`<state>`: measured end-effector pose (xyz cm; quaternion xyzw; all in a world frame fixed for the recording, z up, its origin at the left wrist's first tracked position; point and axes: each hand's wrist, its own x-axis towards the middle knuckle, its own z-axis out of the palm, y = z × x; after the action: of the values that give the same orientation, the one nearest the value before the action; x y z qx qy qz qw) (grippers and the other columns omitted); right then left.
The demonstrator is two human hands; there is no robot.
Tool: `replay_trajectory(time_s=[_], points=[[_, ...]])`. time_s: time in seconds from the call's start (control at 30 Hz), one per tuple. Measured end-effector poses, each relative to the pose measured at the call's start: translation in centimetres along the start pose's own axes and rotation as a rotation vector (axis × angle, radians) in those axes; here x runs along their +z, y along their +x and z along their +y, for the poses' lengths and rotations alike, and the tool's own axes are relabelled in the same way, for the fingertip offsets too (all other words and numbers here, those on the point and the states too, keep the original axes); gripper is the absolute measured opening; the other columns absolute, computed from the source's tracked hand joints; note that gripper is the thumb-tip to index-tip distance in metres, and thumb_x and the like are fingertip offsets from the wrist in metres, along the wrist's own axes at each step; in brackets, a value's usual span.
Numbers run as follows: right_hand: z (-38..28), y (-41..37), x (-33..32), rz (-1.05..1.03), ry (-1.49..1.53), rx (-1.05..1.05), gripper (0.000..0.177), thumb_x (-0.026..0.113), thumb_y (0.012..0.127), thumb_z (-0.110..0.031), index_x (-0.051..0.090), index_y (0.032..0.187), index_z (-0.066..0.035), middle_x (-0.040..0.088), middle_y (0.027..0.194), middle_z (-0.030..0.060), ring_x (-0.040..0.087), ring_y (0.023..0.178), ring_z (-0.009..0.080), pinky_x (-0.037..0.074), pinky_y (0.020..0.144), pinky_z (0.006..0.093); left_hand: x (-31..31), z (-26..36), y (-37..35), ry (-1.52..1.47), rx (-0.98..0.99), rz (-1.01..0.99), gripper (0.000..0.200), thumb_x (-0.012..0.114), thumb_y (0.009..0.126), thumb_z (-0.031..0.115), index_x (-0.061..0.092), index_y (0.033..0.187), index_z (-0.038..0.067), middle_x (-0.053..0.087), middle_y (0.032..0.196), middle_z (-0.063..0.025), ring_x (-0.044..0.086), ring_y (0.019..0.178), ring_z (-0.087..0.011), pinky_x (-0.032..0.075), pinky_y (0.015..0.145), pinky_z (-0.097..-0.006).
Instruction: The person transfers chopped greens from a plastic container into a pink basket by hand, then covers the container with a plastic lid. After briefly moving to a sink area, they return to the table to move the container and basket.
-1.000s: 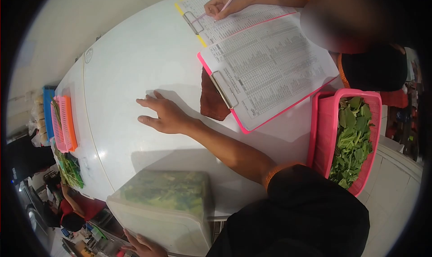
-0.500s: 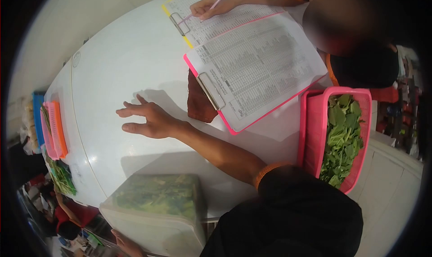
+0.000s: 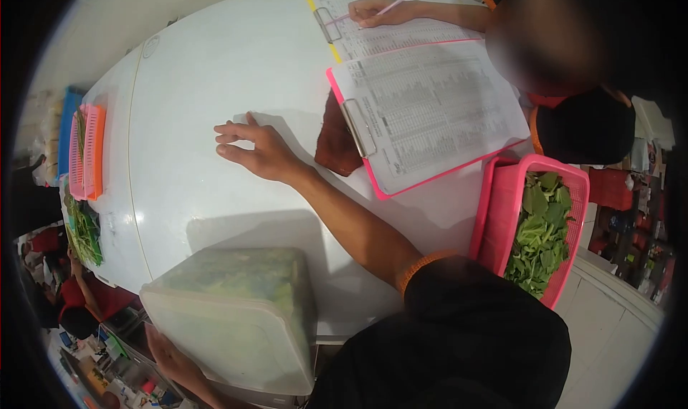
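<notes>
My right hand [image 3: 261, 150] hovers over or rests lightly on the white table, palm down, fingers apart, holding nothing. Nearest to it lies a pink clipboard [image 3: 444, 115] with printed sheets, and a dark red-brown flat item [image 3: 338, 140] shows under the clip's side. At lower left, my left hand [image 3: 172, 359] is against the side of a translucent plastic tub [image 3: 222, 337] with green leaves inside; its fingertips are partly hidden. The tub stands at the table's near edge and looks tilted.
Across the table [image 3: 193, 87], a co-worker's hand [image 3: 376, 11] holds a pencil over a yellow clipboard [image 3: 333, 51]. A pink basket of leaves [image 3: 494, 215] stands at right. Pink and orange baskets [image 3: 87, 151] and green stalks [image 3: 84, 230] lie far left. Other people are behind.
The view has shifted, so the clipboards sit further right. My left hand shows more beside the tub and has moved up along it. My right hand stays spread, its fingers slightly closer together.
</notes>
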<state>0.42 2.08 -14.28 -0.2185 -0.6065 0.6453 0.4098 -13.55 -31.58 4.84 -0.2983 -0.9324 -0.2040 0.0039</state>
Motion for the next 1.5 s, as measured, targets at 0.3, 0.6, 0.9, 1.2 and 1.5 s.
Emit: replay_trajectory(time_s=[0.3,0.6,0.9,1.2,1.5], points=[[-0.7,0.0,-0.3,-0.054,0.014,0.019,0.059,0.065,0.09,-0.029,0.046,0.138,-0.002,0.07,0.109,0.011,0.063,0.108,0.0178,-0.008,0.118,0.0464,-1.9,13.5,-3.3,0.059,0.501,-0.272,0.1,0.053,0.08,0.074,0.028,0.152,0.01,-0.001,0.16,-0.0212,-0.006,0.145,-0.0466,0.002,0.114,-0.061],[-3.6,-0.5,0.7,-0.144,0.12,0.112,0.084,0.064,0.091,-0.028,0.013,0.153,-0.005,0.043,0.144,0.0261,0.067,0.099,0.0221,0.048,0.092,0.0299,3.9,17.5,-6.8,0.318,0.475,-0.432,0.056,0.067,0.08,0.04,0.05,0.121,0.007,0.036,0.139,-0.0207,0.003,0.143,-0.0506,0.006,0.099,-0.0802],[-3.0,-1.1,2.0,-0.519,-0.053,0.266,0.096,0.04,0.089,-0.073,0.013,0.154,-0.007,0.02,0.158,0.0169,0.011,0.148,0.0306,0.009,0.119,0.0381,4.1,23.8,-3.0,0.649,0.318,-0.781,0.045,0.063,0.082,0.039,0.061,0.107,0.002,0.063,0.11,-0.0208,0.036,0.13,-0.0533,0.002,0.102,-0.0795],[-1.1,0.3,-2.1,-0.256,0.245,0.164,0.075,0.041,0.099,-0.052,0.018,0.153,-0.006,0.034,0.154,0.0074,0.019,0.146,0.0228,0.01,0.118,0.0355,6.6,22.5,-1.5,0.664,0.588,-0.957,0.033,0.061,0.075,0.029,0.075,0.102,0.017,0.07,0.1,-0.0146,0.064,0.102,-0.0354,0.026,0.107,-0.0609],[-0.2,0.2,-1.0,-0.159,0.308,0.202,0.065,0.057,0.096,-0.027,0.029,0.149,-0.004,0.043,0.145,0.021,0.048,0.128,0.0219,0.035,0.108,0.0335,6.0,20.0,-0.6,0.58,0.678,-1.023,0.023,0.058,0.068,0.024,0.075,0.08,0.014,0.069,0.077,-0.0147,0.068,0.083,-0.0358,0.041,0.096,-0.0559]])
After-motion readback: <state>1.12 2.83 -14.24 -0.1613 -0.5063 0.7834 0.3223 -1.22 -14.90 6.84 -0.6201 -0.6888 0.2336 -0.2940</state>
